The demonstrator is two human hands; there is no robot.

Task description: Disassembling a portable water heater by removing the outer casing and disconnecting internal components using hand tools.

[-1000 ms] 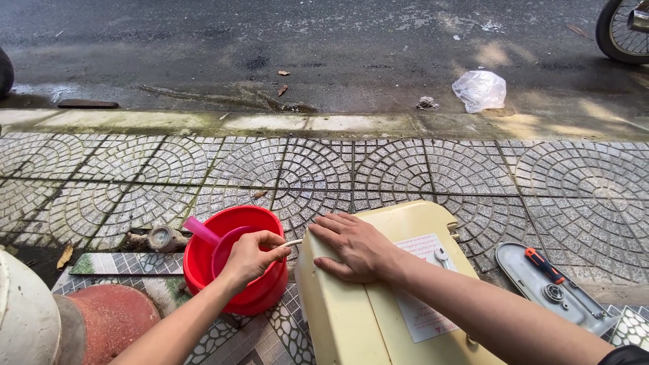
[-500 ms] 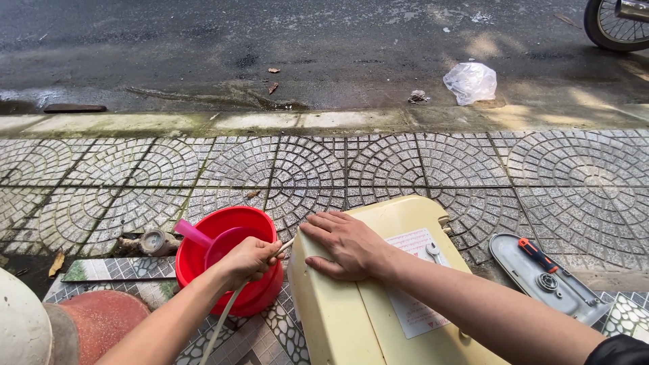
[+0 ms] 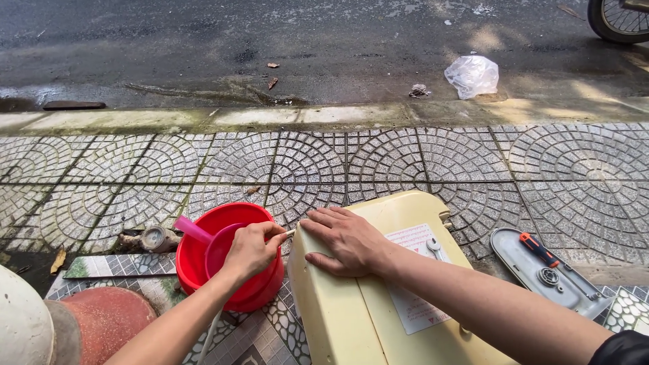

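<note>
left hand [image 3: 251, 249]: lower centre-left of frame, your fingers curled shut and pinching a thin pale tube [image 3: 289, 234]; its tip pokes out toward the casing edge. The hand sits over the bucket's right rim.
right hand [image 3: 345, 240]: centre of frame, fingers spread, palm pressed flat on the top left corner of the casing.
cream casing [image 3: 338, 318]: large boxy plastic shell, lower centre, lying on the paving and running off the bottom edge. White label [image 3: 416, 284] on its upper face, just right of your right forearm.
red bucket [image 3: 203, 260]: just left of the casing, under your left hand. A pink scoop [image 3: 220, 247] sits inside, handle pointing up-left.
grey cover plate [image 3: 534, 267]: lower right, well apart from your hands, with a red-handled screwdriver [image 3: 539, 249] lying on it.
water meter [image 3: 154, 238]: left of the bucket, near its rim.
white plastic bag [image 3: 472, 75]: upper right, on the road by the kerb.
wheel [image 3: 618, 19]: top right corner, partly cut off.
</note>
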